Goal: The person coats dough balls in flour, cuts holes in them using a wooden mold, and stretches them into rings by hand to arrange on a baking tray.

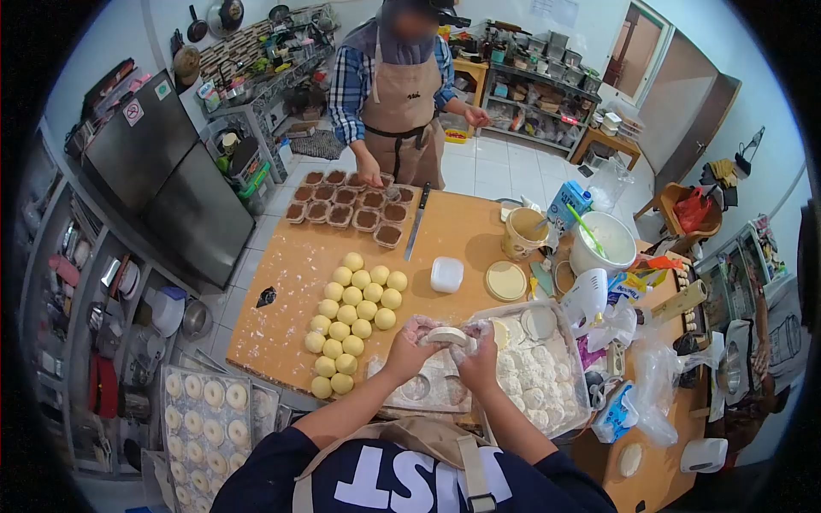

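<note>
Between my left hand (410, 348) and my right hand (477, 357) is a pale, flat round dough piece (447, 335), gripped at its two sides. Flour coats the fingers of both hands. Just below them lies a floured board (440, 396) with round hollows, partly covered by my forearms. Beside my right hand, a white tray (578, 376) holds several floured dough pieces (532, 376) and a few flat round discs. To the left of my hands, smooth yellowish dough balls (351, 297) sit grouped on the wooden table (282, 316).
Across the table a co-worker (402, 94) reaches over brown-filled cups (342, 197). A long knife (417, 224) lies near them. A white container (446, 274), a tub (523, 233) and a white bowl (603, 244) stand further right. Trays of ring-shaped dough (205, 427) are at lower left.
</note>
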